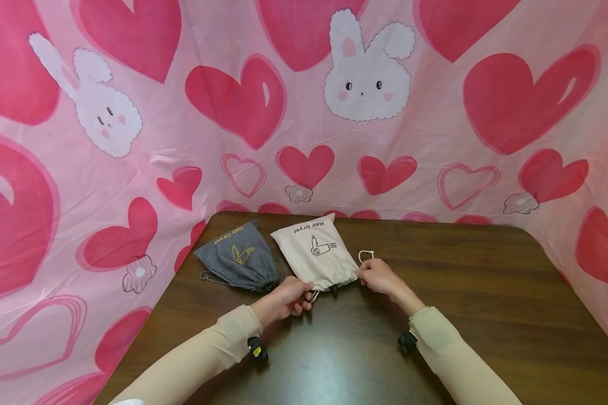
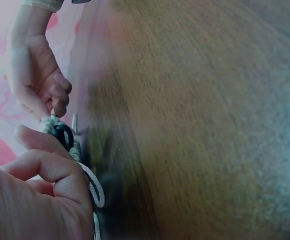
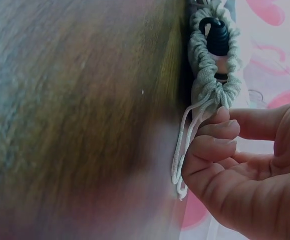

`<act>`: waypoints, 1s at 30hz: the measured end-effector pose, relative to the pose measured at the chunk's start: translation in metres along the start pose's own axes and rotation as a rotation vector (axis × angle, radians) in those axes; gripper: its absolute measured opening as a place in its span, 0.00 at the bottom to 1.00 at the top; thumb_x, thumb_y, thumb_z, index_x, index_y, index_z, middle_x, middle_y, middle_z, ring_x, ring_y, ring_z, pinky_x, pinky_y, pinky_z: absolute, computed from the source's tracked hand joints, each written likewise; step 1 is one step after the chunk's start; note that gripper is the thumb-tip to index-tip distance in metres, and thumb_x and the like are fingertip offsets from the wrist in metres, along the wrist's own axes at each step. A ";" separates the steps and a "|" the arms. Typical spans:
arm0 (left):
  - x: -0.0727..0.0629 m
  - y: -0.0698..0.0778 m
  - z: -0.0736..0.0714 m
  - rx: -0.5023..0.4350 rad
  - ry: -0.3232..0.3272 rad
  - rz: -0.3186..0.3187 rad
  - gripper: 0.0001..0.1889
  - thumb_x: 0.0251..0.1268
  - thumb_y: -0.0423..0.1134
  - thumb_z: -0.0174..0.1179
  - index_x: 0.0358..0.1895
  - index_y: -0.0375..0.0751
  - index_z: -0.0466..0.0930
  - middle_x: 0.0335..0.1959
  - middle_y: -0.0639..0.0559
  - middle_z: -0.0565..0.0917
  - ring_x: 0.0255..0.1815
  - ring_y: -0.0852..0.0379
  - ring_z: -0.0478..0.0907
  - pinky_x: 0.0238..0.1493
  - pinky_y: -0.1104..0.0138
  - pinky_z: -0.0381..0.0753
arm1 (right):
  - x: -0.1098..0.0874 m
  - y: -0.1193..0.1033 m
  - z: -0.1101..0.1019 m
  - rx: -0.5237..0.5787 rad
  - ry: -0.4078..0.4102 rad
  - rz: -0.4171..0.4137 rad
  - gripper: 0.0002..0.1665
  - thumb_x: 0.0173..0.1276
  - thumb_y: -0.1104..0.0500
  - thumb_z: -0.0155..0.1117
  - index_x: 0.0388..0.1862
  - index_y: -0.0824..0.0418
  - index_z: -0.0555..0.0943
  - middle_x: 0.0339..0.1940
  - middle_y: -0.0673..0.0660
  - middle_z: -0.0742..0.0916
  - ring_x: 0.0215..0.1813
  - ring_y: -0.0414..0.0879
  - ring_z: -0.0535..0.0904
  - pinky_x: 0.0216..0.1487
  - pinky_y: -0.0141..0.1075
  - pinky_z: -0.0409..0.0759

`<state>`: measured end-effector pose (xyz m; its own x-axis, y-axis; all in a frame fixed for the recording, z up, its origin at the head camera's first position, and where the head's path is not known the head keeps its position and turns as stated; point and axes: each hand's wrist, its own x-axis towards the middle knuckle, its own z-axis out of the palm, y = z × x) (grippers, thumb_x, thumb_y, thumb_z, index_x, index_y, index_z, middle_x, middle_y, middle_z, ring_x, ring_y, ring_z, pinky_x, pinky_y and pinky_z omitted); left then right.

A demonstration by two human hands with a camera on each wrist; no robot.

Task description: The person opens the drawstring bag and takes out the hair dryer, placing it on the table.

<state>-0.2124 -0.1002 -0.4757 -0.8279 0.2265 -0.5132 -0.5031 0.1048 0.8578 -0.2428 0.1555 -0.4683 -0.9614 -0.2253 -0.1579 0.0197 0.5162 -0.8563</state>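
Head view: your left hand (image 1: 287, 298) and right hand (image 1: 380, 275) each pinch, fingers closed, a near corner of the white bag (image 1: 304, 253), its length running far and slightly left along the tabletop (image 1: 446, 264).

That cream drawstring bag (image 1: 304, 261) is printed in black and strung with white cord (image 3: 176, 172); the slate-grey bag (image 1: 223, 267) has its print in yellow. The table (image 1: 466, 270) shows dark brown wood grain, the sleeves (image 1: 197, 349) are plain beige, and all around me the pale pink backdrop (image 1: 294, 121) is scattered with crimson hearts (image 1: 235, 101) and white rabbits (image 1: 367, 104)
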 end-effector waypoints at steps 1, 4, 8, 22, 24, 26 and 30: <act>0.000 0.000 0.000 0.002 0.002 -0.001 0.11 0.83 0.34 0.50 0.36 0.35 0.73 0.21 0.53 0.73 0.16 0.63 0.74 0.16 0.78 0.61 | 0.000 0.000 -0.001 0.003 0.001 0.002 0.14 0.78 0.64 0.59 0.30 0.71 0.78 0.22 0.54 0.79 0.19 0.39 0.68 0.24 0.32 0.66; 0.000 0.002 -0.001 0.004 0.005 -0.002 0.11 0.83 0.34 0.50 0.36 0.35 0.73 0.21 0.53 0.73 0.16 0.63 0.74 0.16 0.78 0.61 | -0.001 -0.002 -0.002 0.006 -0.001 0.010 0.15 0.79 0.64 0.58 0.31 0.71 0.78 0.22 0.55 0.80 0.19 0.39 0.67 0.24 0.32 0.66; 0.000 0.001 -0.001 0.002 0.005 -0.004 0.10 0.83 0.34 0.51 0.37 0.34 0.73 0.22 0.53 0.73 0.16 0.63 0.74 0.16 0.78 0.61 | -0.001 -0.001 -0.003 0.009 -0.010 0.011 0.15 0.79 0.64 0.58 0.31 0.71 0.78 0.22 0.55 0.80 0.19 0.39 0.67 0.24 0.32 0.66; -0.003 -0.001 0.002 -0.028 0.023 -0.016 0.10 0.82 0.36 0.52 0.37 0.36 0.74 0.21 0.53 0.75 0.15 0.63 0.74 0.15 0.77 0.62 | 0.000 0.002 -0.001 0.018 -0.008 0.028 0.15 0.78 0.61 0.59 0.31 0.70 0.78 0.21 0.53 0.78 0.19 0.39 0.68 0.24 0.32 0.67; -0.004 -0.002 0.003 -0.036 0.017 -0.029 0.10 0.82 0.37 0.54 0.37 0.38 0.75 0.21 0.52 0.75 0.15 0.63 0.74 0.15 0.78 0.62 | -0.001 0.002 0.000 0.017 -0.025 0.030 0.16 0.79 0.60 0.60 0.31 0.69 0.78 0.20 0.53 0.78 0.19 0.39 0.68 0.23 0.32 0.67; -0.003 -0.002 0.003 -0.041 0.006 -0.041 0.10 0.82 0.38 0.55 0.37 0.39 0.74 0.22 0.52 0.75 0.15 0.63 0.74 0.15 0.78 0.61 | -0.002 0.002 0.000 0.013 -0.041 0.034 0.17 0.79 0.58 0.60 0.30 0.68 0.77 0.20 0.53 0.78 0.18 0.40 0.67 0.23 0.32 0.67; -0.002 -0.004 0.003 -0.039 -0.014 -0.045 0.10 0.81 0.39 0.55 0.36 0.40 0.74 0.22 0.52 0.75 0.16 0.63 0.74 0.15 0.78 0.61 | -0.003 0.003 0.001 -0.002 -0.062 0.024 0.18 0.79 0.57 0.61 0.28 0.65 0.77 0.20 0.54 0.79 0.18 0.40 0.67 0.23 0.33 0.68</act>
<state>-0.2080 -0.0980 -0.4778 -0.8008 0.2357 -0.5506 -0.5493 0.0772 0.8320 -0.2399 0.1571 -0.4710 -0.9419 -0.2635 -0.2081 0.0415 0.5238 -0.8509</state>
